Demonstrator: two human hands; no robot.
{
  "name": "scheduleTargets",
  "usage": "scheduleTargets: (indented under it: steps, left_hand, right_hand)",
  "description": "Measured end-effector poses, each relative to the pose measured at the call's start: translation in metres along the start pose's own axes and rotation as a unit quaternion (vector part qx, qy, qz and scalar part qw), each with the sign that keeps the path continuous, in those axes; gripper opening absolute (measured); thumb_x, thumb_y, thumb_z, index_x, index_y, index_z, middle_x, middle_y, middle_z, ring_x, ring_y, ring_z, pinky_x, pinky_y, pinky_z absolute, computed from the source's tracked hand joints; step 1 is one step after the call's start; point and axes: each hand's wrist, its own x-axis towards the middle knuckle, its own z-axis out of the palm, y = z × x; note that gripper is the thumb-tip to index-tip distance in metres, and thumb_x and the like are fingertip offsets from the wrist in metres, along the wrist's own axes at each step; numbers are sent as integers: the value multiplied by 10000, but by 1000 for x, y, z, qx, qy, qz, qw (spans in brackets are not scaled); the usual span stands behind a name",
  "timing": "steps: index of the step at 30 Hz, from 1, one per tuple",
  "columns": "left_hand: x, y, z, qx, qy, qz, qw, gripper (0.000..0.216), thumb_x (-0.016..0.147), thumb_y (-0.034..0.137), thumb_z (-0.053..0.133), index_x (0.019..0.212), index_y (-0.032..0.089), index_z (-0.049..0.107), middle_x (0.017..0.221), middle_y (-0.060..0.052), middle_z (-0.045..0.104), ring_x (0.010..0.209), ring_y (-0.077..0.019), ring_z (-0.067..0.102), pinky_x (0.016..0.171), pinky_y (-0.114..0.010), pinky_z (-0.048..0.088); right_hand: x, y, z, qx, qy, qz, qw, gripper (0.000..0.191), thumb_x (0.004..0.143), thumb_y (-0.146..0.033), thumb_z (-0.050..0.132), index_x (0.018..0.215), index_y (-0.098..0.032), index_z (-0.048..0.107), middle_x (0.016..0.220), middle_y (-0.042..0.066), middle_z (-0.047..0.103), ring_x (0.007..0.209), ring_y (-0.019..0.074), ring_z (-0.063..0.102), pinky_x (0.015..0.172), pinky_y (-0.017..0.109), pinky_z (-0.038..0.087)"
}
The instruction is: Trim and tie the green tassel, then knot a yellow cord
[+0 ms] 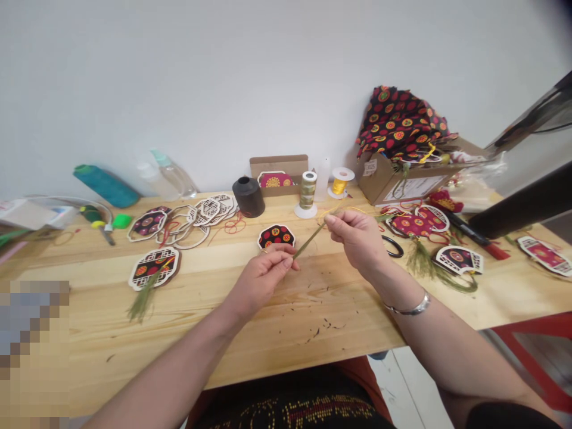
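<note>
Over the wooden table, my left hand and my right hand pinch the two ends of a thin green tassel bundle, stretched slanting between them. A yellow thread runs from the right hand's fingertips. Just behind the hands lies a small fabric-covered octagonal ornament, black with red and yellow circles. A silver bracelet is on my right wrist.
Wooden cut-out frames and a finished ornament with a green tassel lie at the left. Thread spools black, green and yellow stand behind. A cardboard box of patterned fabric and more ornaments lie at the right.
</note>
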Motion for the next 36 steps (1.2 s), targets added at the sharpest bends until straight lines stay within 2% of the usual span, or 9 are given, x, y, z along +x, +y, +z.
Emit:
scheduleTargets:
  steps: [4,7,9,12,15,20,23,27,36]
  left_hand:
    - [2,-5,-1,-11,96,2,995,209,797,308,606,913,196,738,1284,-99,540,1228,-246,457,1048,-375,302]
    - [2,-6,-3,1,202,52,978,266,798,281,619,1046,226,696,1399,-72,454,1313,-232,368,1068,-375,294]
    - [0,-4,-3,-22,215,99,971,275,811,256,611,1077,240,680,1420,-54,443,1329,-219,351,1077,-367,289]
    - [-4,-2,2,-95,152,120,976,289,840,245,583,1119,246,663,1342,-59,538,1276,-209,429,1079,-369,292]
    - [-7,-2,8,-160,55,55,984,290,861,294,559,1116,210,671,1160,-98,656,1120,-231,556,1015,-394,363]
    - [-7,-3,10,-184,-45,17,982,265,885,308,522,811,145,718,860,-94,684,858,-200,598,866,-353,419]
    - [-5,-3,9,-209,-53,1,977,260,877,284,542,708,147,685,689,-33,610,717,-151,571,758,-308,428]
    - [-3,-6,8,-247,-42,-36,967,181,839,282,603,772,148,705,588,16,531,632,-119,533,703,-292,431]
    - [-1,-12,5,-235,-65,-76,967,148,803,279,649,831,163,738,563,21,580,628,-106,543,709,-271,414]
  right_hand:
    - [-1,-1,0,-30,-8,-16,999,303,657,-408,711,548,-179,544,492,-43,447,485,73,345,482,244,283]
    - [-5,-2,3,-65,-41,-48,996,279,679,-372,710,539,-181,563,522,-31,490,513,84,384,518,255,327]
    - [-9,-3,7,-82,-80,-77,990,254,701,-345,708,547,-182,588,550,-20,534,539,97,435,558,267,368]
    - [-18,-3,13,-112,-149,-132,974,194,746,-322,690,607,-192,651,634,12,621,618,131,532,629,295,424]
    - [-25,-4,17,-167,-169,-197,951,119,759,-282,693,657,-223,702,676,27,666,716,164,560,713,331,442]
    - [-27,-4,18,-198,-185,-237,933,143,802,-253,664,669,-244,716,618,7,670,699,155,551,798,361,420]
    - [-23,0,16,-183,-152,-218,946,144,771,-306,695,654,-224,708,646,23,664,698,158,546,744,345,435]
    - [-17,6,14,-140,-130,-202,960,191,753,-337,703,626,-197,678,648,23,637,668,145,549,672,313,444]
    - [-15,6,14,-94,-116,-147,978,236,723,-321,721,560,-182,622,579,-8,576,603,116,513,623,278,425]
